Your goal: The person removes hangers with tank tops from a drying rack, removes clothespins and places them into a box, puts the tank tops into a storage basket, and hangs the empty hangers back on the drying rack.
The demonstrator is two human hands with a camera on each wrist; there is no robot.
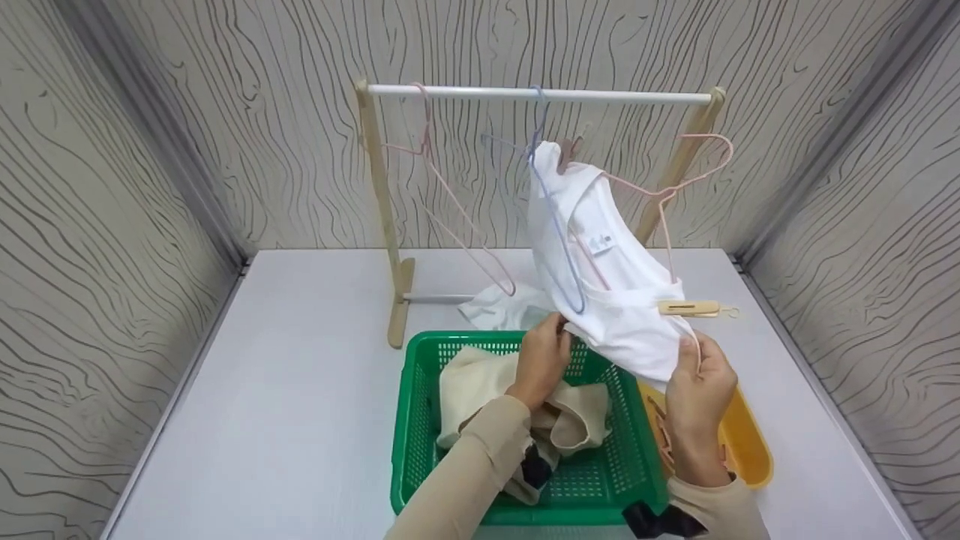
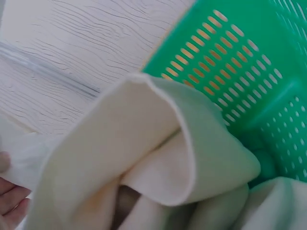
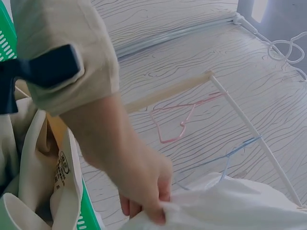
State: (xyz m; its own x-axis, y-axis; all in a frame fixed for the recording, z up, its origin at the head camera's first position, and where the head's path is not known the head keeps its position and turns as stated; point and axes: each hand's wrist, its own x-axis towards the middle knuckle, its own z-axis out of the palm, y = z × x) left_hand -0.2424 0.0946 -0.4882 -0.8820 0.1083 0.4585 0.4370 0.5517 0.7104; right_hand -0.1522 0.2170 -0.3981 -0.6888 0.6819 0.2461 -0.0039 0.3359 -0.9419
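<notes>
A white shirt (image 1: 630,330) with a neck label hangs tilted on a pink hanger (image 1: 667,196), whose hook is off the rod. One wooden clothespin (image 1: 688,308) clips its near shoulder; a brownish clothespin (image 1: 570,152) is at the far one. My left hand (image 1: 541,360) pinches the shirt's lower left edge above the basket, a grip also seen in the right wrist view. With thumb and fingers, my right hand (image 1: 701,382) holds the right side of the cloth. At the left edge of the left wrist view, part of the right hand (image 2: 12,206) shows beside white cloth.
A rack's white rod (image 1: 480,91) carries a blue hanger (image 1: 559,217), in front of the shirt, and another pink hanger (image 1: 450,187). Below is a green basket (image 1: 401,435) with beige clothing (image 1: 480,375). Beside it, a yellow tray (image 1: 750,450) holds clothespins. White cloth (image 1: 506,306) lies behind.
</notes>
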